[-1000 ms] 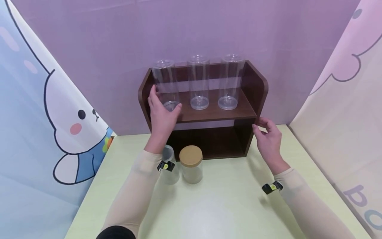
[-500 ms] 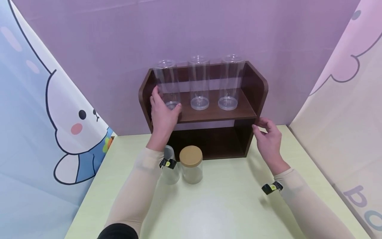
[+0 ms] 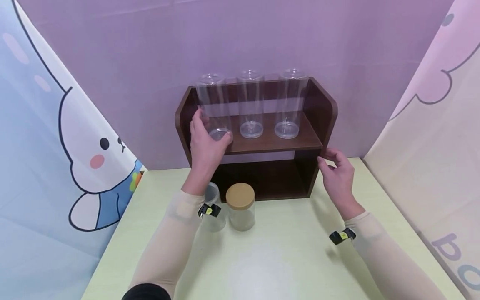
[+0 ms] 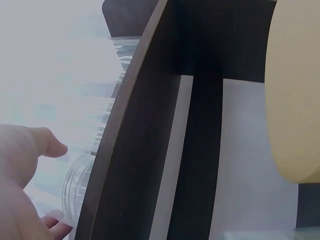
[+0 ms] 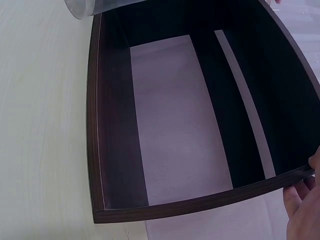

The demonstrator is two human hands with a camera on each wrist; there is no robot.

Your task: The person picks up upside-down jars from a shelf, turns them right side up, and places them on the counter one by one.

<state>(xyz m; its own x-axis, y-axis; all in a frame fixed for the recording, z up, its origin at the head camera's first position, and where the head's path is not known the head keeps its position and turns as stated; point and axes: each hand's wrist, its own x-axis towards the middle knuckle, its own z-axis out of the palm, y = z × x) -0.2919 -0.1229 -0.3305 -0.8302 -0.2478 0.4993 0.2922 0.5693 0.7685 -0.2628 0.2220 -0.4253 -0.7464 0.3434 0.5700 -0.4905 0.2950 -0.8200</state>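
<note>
A dark brown two-tier shelf [image 3: 275,144] stands at the back of the table. Three tall clear cylindrical jars stand on its upper tier: a left jar [image 3: 212,98], a middle jar [image 3: 250,102] and a right jar [image 3: 290,102]. My left hand [image 3: 207,148] holds the left jar low down, thumb at its front right and fingers on its left side; the left wrist view shows that jar's base [image 4: 76,187] beside the thumb. With my right hand [image 3: 338,179] I grip the shelf's right side panel [image 5: 220,200], thumb and fingers on either side of its edge.
In front of the shelf, on the pale table [image 3: 285,250], stand a clear jar with a tan lid [image 3: 240,204] and another clear jar [image 3: 216,218], partly hidden by my left wrist. A purple backdrop [image 3: 112,50] hangs close behind; printed cloths flank both sides.
My left hand and the left jar have shifted slightly to the right along the upper tier, towards the middle jar. My right hand stays at the shelf's side.
</note>
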